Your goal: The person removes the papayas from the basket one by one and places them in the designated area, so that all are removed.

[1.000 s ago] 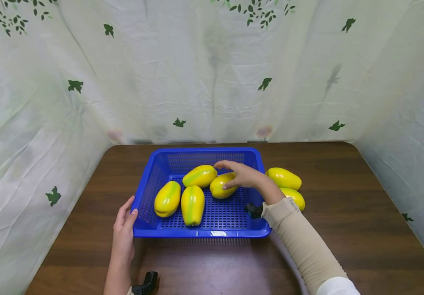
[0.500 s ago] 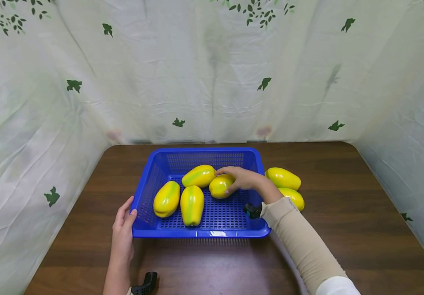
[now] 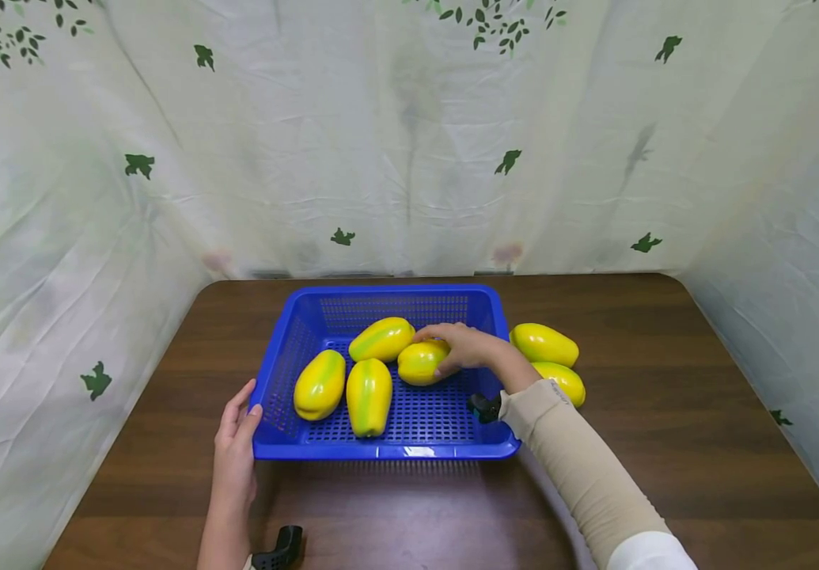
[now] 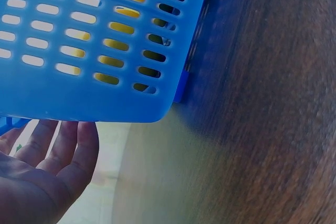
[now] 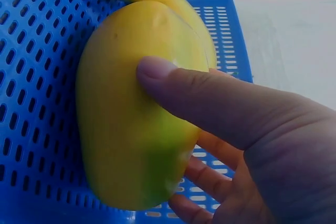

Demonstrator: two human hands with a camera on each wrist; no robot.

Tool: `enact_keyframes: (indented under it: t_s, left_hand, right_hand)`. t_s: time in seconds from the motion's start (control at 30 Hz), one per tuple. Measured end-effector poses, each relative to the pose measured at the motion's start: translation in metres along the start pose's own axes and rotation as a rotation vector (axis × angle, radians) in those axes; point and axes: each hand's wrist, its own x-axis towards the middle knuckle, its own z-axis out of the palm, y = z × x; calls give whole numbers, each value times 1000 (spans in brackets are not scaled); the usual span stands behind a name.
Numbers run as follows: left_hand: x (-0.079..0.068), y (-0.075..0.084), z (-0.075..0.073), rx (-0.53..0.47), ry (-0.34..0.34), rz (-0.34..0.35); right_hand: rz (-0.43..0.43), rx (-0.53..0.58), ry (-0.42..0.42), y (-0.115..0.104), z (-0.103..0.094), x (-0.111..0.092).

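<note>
A blue plastic basket with slotted walls stands on the table, holding several yellow papayas with green streaks. My left hand grips the basket's left rim, thumb on the near side; in the left wrist view its fingers reach the rim of the slotted wall. Inside the basket, my right hand holds the rightmost papaya. The right wrist view shows the thumb across this papaya and the other fingers along its far side. Two more papayas lie close by, one upper and one lower.
Another papaya lies at the basket's left. Outside the right wall, two papayas rest on the brown wooden table, the nearer one partly behind the right sleeve. A pale leaf-printed curtain encloses the table's back and sides.
My right hand has come down from above the rightmost papaya and closed its fingers round it; that papaya has shifted slightly left. The left hand stays on the rim.
</note>
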Motion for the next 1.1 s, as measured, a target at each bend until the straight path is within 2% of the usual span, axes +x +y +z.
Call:
enact_keyframes:
  t_s: [0.2,0.67,0.9,1.1]
  left_hand:
    - [1,-1,-1,5,5,6]
    - [1,1,-2,-8,6,10]
    - [1,1,-2,-6,4,3]
    - [1,-1,-1,1,0,-1]
  right_hand:
    - [-53,-6,19,1,0,2]
    - [-123,147,79,-2,-4,-5]
    - [-201,189,175,-4,-5,-11]
    - [-225,223,283,-11,-8,-24]
